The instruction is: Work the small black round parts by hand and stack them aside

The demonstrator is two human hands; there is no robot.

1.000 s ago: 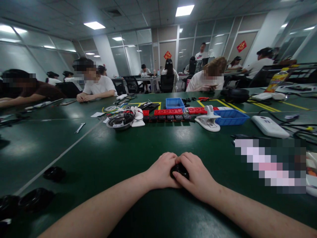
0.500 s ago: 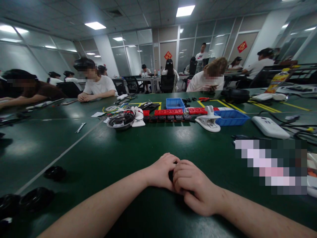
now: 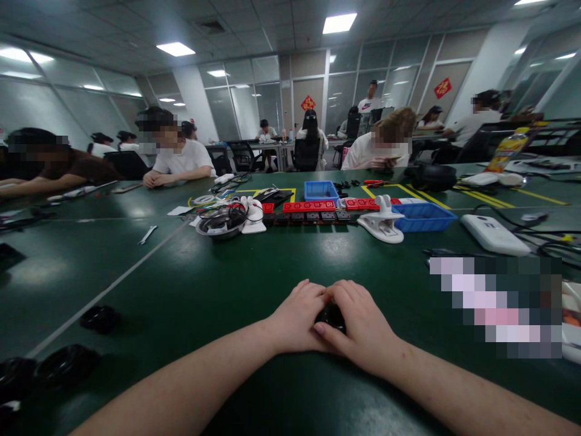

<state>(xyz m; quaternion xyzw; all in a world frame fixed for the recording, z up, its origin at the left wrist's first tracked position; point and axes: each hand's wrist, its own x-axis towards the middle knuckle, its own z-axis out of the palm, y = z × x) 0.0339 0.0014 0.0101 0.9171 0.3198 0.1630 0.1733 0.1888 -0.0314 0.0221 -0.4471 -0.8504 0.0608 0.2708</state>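
Nearer the person than the white clip (image 3: 384, 224) and left of it, 2 hands close round a glossy black piece (image 3: 333, 318) above the green desk (image 3: 272, 260). The left hand (image 3: 299, 318) cups its left side; the right hand (image 3: 365, 321) arches over it, thumb along the near edge. Whether the piece touches the desk, I cannot tell. Other black pieces (image 3: 67, 366) lie nearer than the clip, far left. The step in hand looks like 2-handed handling; the next move seems to call for a firm left hold and free right fingers.
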